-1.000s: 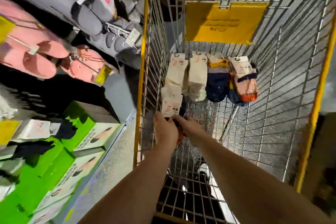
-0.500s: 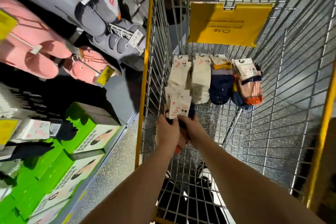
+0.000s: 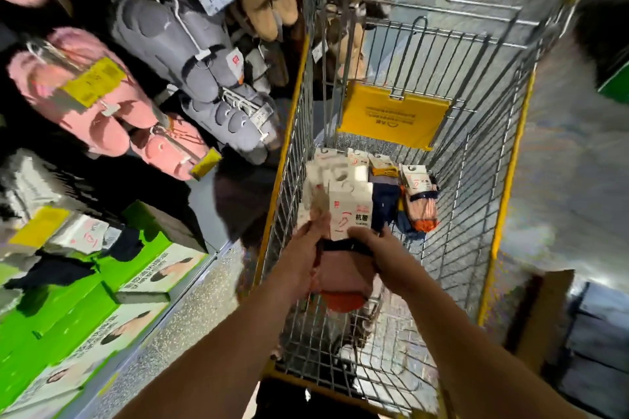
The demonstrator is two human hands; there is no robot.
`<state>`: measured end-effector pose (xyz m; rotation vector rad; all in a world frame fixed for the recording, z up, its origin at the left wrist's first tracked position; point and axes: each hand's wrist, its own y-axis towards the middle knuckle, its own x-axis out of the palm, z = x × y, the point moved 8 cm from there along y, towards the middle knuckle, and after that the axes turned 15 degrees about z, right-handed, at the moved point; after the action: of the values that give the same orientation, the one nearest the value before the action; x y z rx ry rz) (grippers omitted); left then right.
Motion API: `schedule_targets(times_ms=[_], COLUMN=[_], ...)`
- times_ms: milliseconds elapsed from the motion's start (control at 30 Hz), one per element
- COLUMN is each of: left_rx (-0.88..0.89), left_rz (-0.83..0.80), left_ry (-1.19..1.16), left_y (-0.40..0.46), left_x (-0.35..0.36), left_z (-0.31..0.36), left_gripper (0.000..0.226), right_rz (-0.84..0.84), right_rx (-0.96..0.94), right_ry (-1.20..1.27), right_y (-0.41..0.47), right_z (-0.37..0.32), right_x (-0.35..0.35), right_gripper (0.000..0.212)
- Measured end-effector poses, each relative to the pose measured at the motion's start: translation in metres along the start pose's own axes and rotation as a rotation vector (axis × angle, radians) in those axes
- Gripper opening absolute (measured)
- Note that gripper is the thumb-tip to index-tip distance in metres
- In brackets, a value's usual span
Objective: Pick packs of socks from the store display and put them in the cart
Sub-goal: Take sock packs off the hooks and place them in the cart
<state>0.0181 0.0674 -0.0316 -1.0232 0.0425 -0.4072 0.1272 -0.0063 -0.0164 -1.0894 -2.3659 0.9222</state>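
Both the left hand [image 3: 308, 241] and right hand [image 3: 377, 248] clasp a soft, light pink-and-orange sock pack with white card header [image 3: 349, 214] over the wire cart [image 3: 476, 214]; the stiff card looks like the surest hold.

left hand [image 3: 308, 245] fingers hidden behind sock pack [image 3: 347, 248], label print blurred, perhaps unreadable, forearms cut off below

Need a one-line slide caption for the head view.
Both hands hold a sock pack over the wire cart.
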Motion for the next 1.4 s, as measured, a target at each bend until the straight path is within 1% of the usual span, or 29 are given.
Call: schedule_targets(times_ms=[67, 133, 167, 200, 233, 267, 300, 333, 367, 433, 500, 533, 600, 633, 700, 733, 767, 833, 867, 900, 967, 1000, 1033, 1133, 1167, 1267, 1300, 1400], left_rx=[0.012, 0.070, 0.103, 0.158, 0.218, 0.238, 0.285, 0.316, 0.359, 0.441, 0.516, 0.561, 0.638, 0.663, 0.691, 0.688, 0.691, 0.772, 0.808, 0.857, 0.915, 0.940, 0.976, 1.036, 1.051, 1.107, 1.116, 1.110], left_rz=[-0.086, -0.164, -0.189, -0.173, -0.208, -0.286, -0.382, -0.411, -0.325, -0.154, -0.060, -0.012, 0.033, 0.014, -0.059, -0.066, -0.045, 0.084, 0.143, 0.153, 0.160, 0.172, 0.177, 0.205, 0.215, 0.256, 0.280, 0.376], left_ry=[-0.116, -0.189, -0.214, -0.237, -0.276, -0.310, -0.351, -0.369, -0.336, -0.353, -0.411, -0.437, -0.477, -0.497, -0.535, -0.555, -0.572, -0.602, -0.641, -0.689, -0.772, -0.794, -0.800, -0.834, -0.857, -0.875, -0.867, -0.842], left_y=[-0.029, -0.062, -0.076, -0.093, -0.112, -0.129, -0.152, -0.169, -0.175, -0.189, -0.208, -0.224, -0.251, -0.264, -0.293, -0.304, -0.314, -0.330, -0.342, -0.350, -0.369, -0.380, -0.394, -0.436, -0.448, -0.481, -0.490, -0.508], left_x=[0.010, 0.019, 0.018, 0.013, 0.010, 0.011, 0.010, 0.005, -0.010, -0.040, -0.074, -0.092, -0.122, -0.139, -0.171, -0.190, -0.210, -0.271, -0.300, -0.328, -0.377, -0.401, -0.425, -0.481, -0.498, -0.542, -0.557, -0.595], left_z=[0.017, 0.042, 0.054, 0.068, 0.084, 0.094, 0.106, 0.115, 0.124, 0.144, 0.160, 0.168, 0.180, 0.186, 0.194, 0.196, 0.197, 0.198, 0.196, 0.195, 0.192, 0.189, 0.187, 0.179, 0.175, 0.164, 0.160, 0.146], left_gripper=[0.104, 0.101, 0.099, 0.100, 0.101, 0.097, 0.088, 0.084, 0.089, 0.100, 0.104, 0.101, 0.078, 0.066, 0.055, 0.051, 0.055, 0.096, 0.107, 0.102, 0.071, 0.059, 0.059, 0.083, 0.084, 0.078, 0.078, 0.068], right_rz=[-0.029, -0.072, -0.098, -0.128, -0.151, -0.160, -0.170, -0.184, -0.198, -0.227, -0.295, -0.322, -0.362, -0.388, -0.457, -0.496, -0.537, -0.578, -0.588, -0.610, -0.637, -0.646, -0.661, -0.689, -0.721, -0.827, -0.843, -0.854], right_rx=[-0.061, -0.156, -0.198, -0.241, -0.282, -0.318, -0.369, -0.413, -0.445, -0.501, -0.552, -0.580, -0.633, -0.657, -0.689, -0.694, -0.696, -0.711, -0.734, -0.764, -0.865, -0.914, -0.949, -1.032, -1.003, -0.883, -0.879, -0.916], right_ry=[-0.003, -0.016, -0.027, -0.052, -0.077, -0.090, -0.093, -0.099, -0.116, -0.174, -0.227, -0.263, -0.292, -0.308, -0.346, -0.357, -0.351, -0.353, -0.352, -0.348, -0.391, -0.417, -0.423, -0.325, -0.273, -0.171, -0.171, -0.229], right_y=[-0.023, -0.047, -0.061, -0.077, -0.091, -0.102, -0.115, -0.127, -0.139, -0.163, -0.187, -0.201, -0.225, -0.239, -0.270, -0.284, -0.296, -0.323, -0.342, -0.360, -0.397, -0.415, -0.434, -0.475, -0.486, -0.508, -0.517, -0.538], right_z=[-0.027, -0.057, -0.071, -0.085, -0.098, -0.110, -0.123, -0.134, -0.142, -0.156, -0.166, -0.170, -0.176, -0.177, -0.173, -0.169, -0.164, -0.151, -0.144, -0.139, -0.127, -0.119, -0.110, -0.084, -0.073, -0.043, -0.035, -0.016], right_x=[0.003, 0.013, 0.019, 0.028, 0.037, 0.045, 0.056, 0.065, 0.078, 0.102, 0.134, 0.152, 0.185, 0.205, 0.245, 0.265, 0.283, 0.323, 0.343, 0.361, 0.396, 0.416, 0.435, 0.488, 0.505, 0.548, 0.561, 0.585], right_gripper=[0.042, 0.054, 0.063, 0.066, 0.060, 0.046, 0.036, 0.033, 0.036, 0.038, 0.033, 0.034, 0.028, 0.023, 0.022, 0.023, 0.024, 0.024, 0.022, 0.020, 0.018, 0.016, 0.011, 0.034, 0.040, 0.059, 0.060, 0.047])
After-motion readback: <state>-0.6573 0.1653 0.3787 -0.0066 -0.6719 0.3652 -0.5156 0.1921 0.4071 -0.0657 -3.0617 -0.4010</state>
